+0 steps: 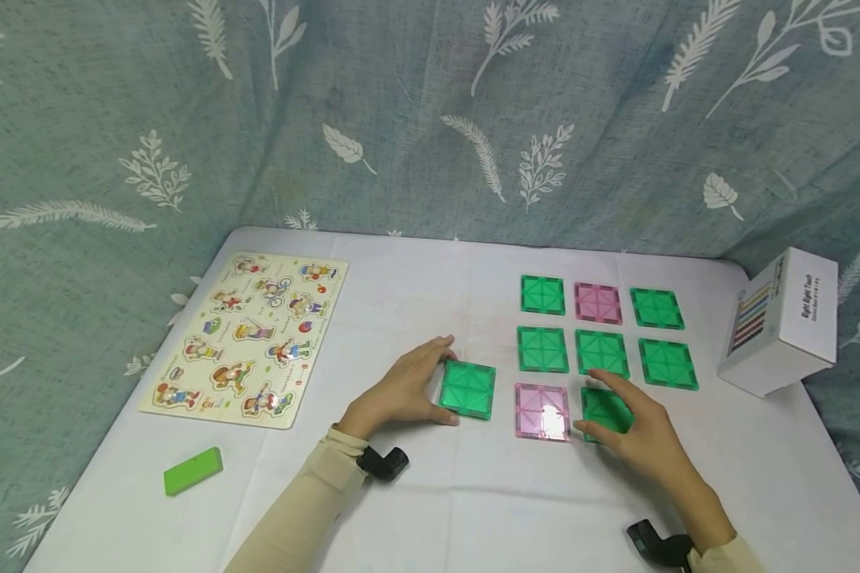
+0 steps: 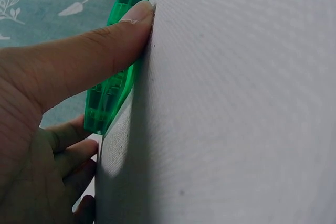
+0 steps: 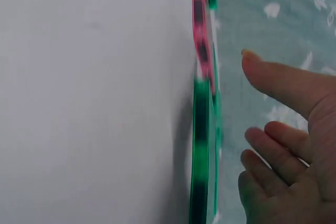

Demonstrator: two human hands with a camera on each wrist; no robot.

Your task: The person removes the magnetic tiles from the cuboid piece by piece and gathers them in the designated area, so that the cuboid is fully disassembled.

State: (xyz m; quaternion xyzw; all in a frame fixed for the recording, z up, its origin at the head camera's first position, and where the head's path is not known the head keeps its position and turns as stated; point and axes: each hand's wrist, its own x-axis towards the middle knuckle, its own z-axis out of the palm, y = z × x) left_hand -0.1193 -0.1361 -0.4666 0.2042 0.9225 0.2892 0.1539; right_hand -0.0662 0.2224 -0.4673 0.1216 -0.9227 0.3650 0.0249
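White tabletop (image 1: 430,509): left hand (image 1: 401,390) grips a green tile (image 1: 467,387); right hand (image 1: 641,434), fingers straight, over another tile (image 1: 605,410)

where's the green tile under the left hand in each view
Head: the green tile lies centre frame, left of the tile grid, with the left hand gripping its left edge.
Left wrist: seen edge-on, upper left, with the thumb across it.
Right wrist: cannot tell it among the blurred tile edges.
Shared landmark: the white tablecloth.
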